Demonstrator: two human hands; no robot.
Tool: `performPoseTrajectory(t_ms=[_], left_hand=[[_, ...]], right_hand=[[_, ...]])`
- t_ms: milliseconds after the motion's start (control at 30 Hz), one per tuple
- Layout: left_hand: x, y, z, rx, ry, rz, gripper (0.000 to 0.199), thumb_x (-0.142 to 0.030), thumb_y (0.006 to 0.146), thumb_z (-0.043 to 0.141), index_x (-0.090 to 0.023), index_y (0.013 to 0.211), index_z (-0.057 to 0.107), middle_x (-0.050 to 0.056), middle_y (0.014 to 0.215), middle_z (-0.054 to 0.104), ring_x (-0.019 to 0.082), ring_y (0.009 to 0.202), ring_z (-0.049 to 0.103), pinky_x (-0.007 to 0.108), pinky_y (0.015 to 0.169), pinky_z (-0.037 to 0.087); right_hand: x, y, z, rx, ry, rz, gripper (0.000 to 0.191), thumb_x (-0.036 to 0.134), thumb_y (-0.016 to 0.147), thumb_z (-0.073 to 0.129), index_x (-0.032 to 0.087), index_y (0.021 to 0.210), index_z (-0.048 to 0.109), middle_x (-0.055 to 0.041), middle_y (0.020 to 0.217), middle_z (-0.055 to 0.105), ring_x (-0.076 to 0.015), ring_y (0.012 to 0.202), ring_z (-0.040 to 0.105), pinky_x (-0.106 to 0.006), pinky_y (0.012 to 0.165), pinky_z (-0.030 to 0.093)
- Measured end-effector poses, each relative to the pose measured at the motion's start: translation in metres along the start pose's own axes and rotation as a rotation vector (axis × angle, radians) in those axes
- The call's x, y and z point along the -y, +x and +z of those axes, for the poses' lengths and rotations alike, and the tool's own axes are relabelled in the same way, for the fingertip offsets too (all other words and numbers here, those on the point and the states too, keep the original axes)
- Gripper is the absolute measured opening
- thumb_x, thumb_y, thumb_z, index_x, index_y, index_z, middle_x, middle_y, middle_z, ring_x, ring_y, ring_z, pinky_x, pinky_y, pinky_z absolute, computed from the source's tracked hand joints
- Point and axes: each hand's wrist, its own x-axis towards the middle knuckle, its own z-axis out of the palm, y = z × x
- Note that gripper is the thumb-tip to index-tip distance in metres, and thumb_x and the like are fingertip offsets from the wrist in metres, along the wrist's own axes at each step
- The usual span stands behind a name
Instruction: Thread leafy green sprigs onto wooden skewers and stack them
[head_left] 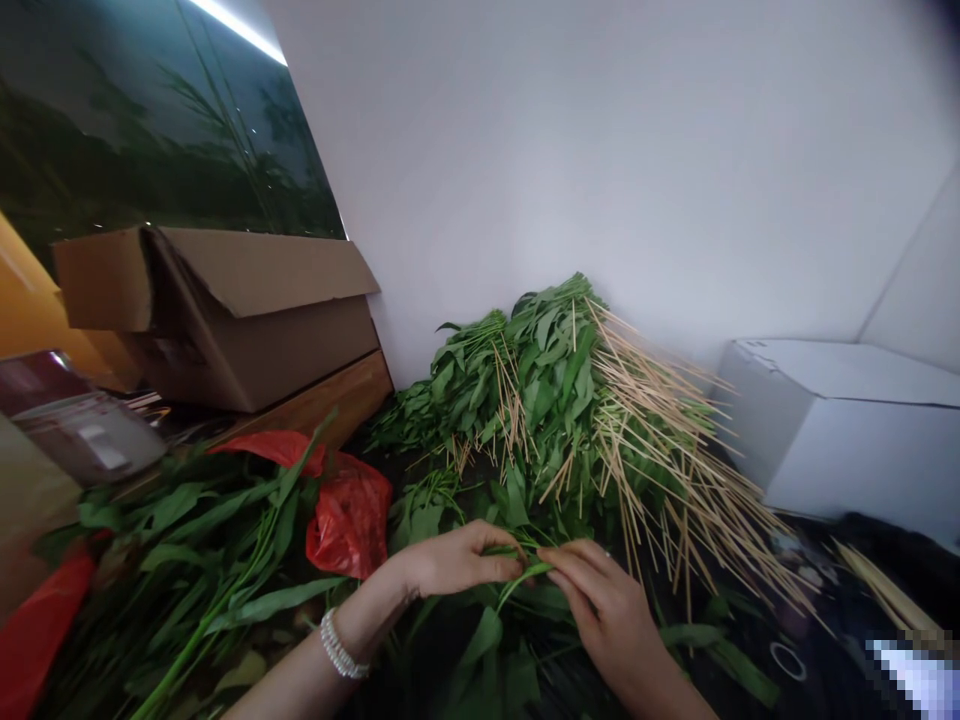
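Observation:
My left hand (pixel 469 558), with a white beaded bracelet (pixel 341 648) at the wrist, pinches green leafy stems that look like water spinach (pixel 538 570). Close against it, my right hand (pixel 600 590) grips the same stems between thumb and fingers. Leaves (pixel 487 640) hang below the two hands. Just beyond them lies a pile of leafy bunches (pixel 551 350) with many thin wooden skewers (pixel 667 430) sticking out to the right. To my left, loose long-stemmed greens (pixel 217 560) spread over a red plastic bag (pixel 349 515).
An open cardboard box (pixel 292 330) stands at the back left on a wooden surface (pixel 330 405). A white box (pixel 862 440) is on the right, near more skewers (pixel 889 590). The white wall (pixel 600 150) rises behind the pile. A blurred, pixelated patch covers the lower right corner.

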Motion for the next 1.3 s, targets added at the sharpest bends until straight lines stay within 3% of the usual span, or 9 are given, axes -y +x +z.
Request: performPoseTrajectory(t_ms=[200, 500, 667, 800, 867, 1033, 1133, 1200, 1300], left_hand=[[0.003, 0.004, 0.003, 0.019, 0.086, 0.017, 0.016, -0.025, 0.084, 0.056, -0.014, 0.086, 0.067, -0.004, 0.071, 0.053, 0.010, 0.066, 0.044, 0.020, 0.063, 0.037], [0.009, 0.011, 0.018, -0.336, 0.503, 0.179, 0.011, -0.008, 0.068, 0.053, -0.016, 0.060, 0.054, -0.005, 0.062, 0.044, 0.010, 0.061, 0.039, 0.022, 0.060, 0.030], [0.021, 0.022, 0.020, -0.468, 0.131, 0.157, 0.008, -0.013, 0.066, 0.050, -0.015, 0.059, 0.054, -0.004, 0.060, 0.046, 0.010, 0.061, 0.041, 0.022, 0.059, 0.032], [0.028, 0.018, -0.015, -0.773, -0.269, 0.029, 0.015, -0.029, 0.071, 0.051, -0.017, 0.063, 0.050, -0.008, 0.052, 0.033, 0.008, 0.048, 0.028, 0.020, 0.047, 0.024], [0.026, 0.010, -0.033, -0.830, -0.318, 0.019, 0.020, -0.036, 0.077, 0.047, -0.018, 0.067, 0.048, -0.009, 0.052, 0.029, 0.008, 0.046, 0.025, 0.019, 0.044, 0.021], [0.009, -0.001, -0.042, -0.711, -0.552, 0.100, 0.023, -0.037, 0.082, 0.054, -0.018, 0.070, 0.047, -0.001, 0.073, 0.051, 0.011, 0.065, 0.050, 0.022, 0.062, 0.045], [-0.002, 0.003, -0.034, -0.601, -0.607, 0.148, 0.027, -0.040, 0.087, 0.052, -0.018, 0.072, 0.045, -0.007, 0.060, 0.039, 0.007, 0.049, 0.037, 0.020, 0.051, 0.039], [-0.009, 0.007, -0.029, -0.549, -0.468, 0.145, 0.029, -0.043, 0.089, 0.051, -0.017, 0.076, 0.049, -0.009, 0.056, 0.033, 0.005, 0.044, 0.027, 0.017, 0.045, 0.030], [-0.020, 0.011, -0.020, -0.473, -0.080, 0.176, 0.023, -0.038, 0.085, 0.061, -0.015, 0.085, 0.060, -0.003, 0.068, 0.054, 0.008, 0.057, 0.046, 0.020, 0.057, 0.041]], right_hand=[[-0.003, -0.003, 0.003, 0.035, -0.112, 0.001, 0.026, 0.015, 0.097, 0.043, 0.022, 0.115, 0.060, -0.0060, 0.102, 0.064, -0.0187, 0.094, 0.061, -0.033, 0.083, 0.050], [0.002, -0.006, 0.008, 0.011, -0.412, -0.111, 0.022, 0.017, 0.098, 0.042, 0.016, 0.106, 0.063, -0.0072, 0.082, 0.064, -0.0220, 0.080, 0.062, -0.038, 0.078, 0.047], [0.005, -0.005, 0.007, -0.063, -0.423, -0.127, 0.022, 0.019, 0.098, 0.043, 0.016, 0.103, 0.064, -0.0069, 0.077, 0.064, -0.0210, 0.074, 0.063, -0.036, 0.073, 0.049], [0.003, -0.005, 0.004, -0.147, -0.329, -0.073, 0.019, 0.020, 0.097, 0.045, 0.019, 0.106, 0.063, -0.0067, 0.082, 0.065, -0.0205, 0.078, 0.064, -0.035, 0.075, 0.050], [0.002, -0.005, 0.004, -0.154, -0.261, -0.034, 0.021, 0.019, 0.098, 0.043, 0.020, 0.109, 0.061, -0.0070, 0.087, 0.066, -0.0201, 0.082, 0.065, -0.033, 0.075, 0.051], [-0.002, -0.006, 0.010, -0.027, -0.174, 0.056, 0.023, 0.019, 0.100, 0.036, 0.023, 0.111, 0.056, -0.0050, 0.090, 0.064, -0.0190, 0.082, 0.063, -0.032, 0.074, 0.050], [-0.004, -0.007, 0.011, 0.047, -0.166, 0.117, 0.019, 0.021, 0.100, 0.035, 0.023, 0.101, 0.054, -0.0043, 0.088, 0.063, -0.0193, 0.080, 0.062, -0.033, 0.073, 0.049], [-0.004, -0.007, 0.010, 0.096, -0.171, 0.145, 0.020, 0.021, 0.100, 0.033, 0.023, 0.096, 0.053, -0.0040, 0.087, 0.061, -0.0194, 0.079, 0.060, -0.032, 0.071, 0.048], [-0.002, -0.007, 0.010, 0.158, -0.195, 0.154, 0.021, 0.020, 0.100, 0.031, 0.023, 0.092, 0.051, -0.0037, 0.086, 0.059, -0.0197, 0.078, 0.059, -0.033, 0.072, 0.046]])
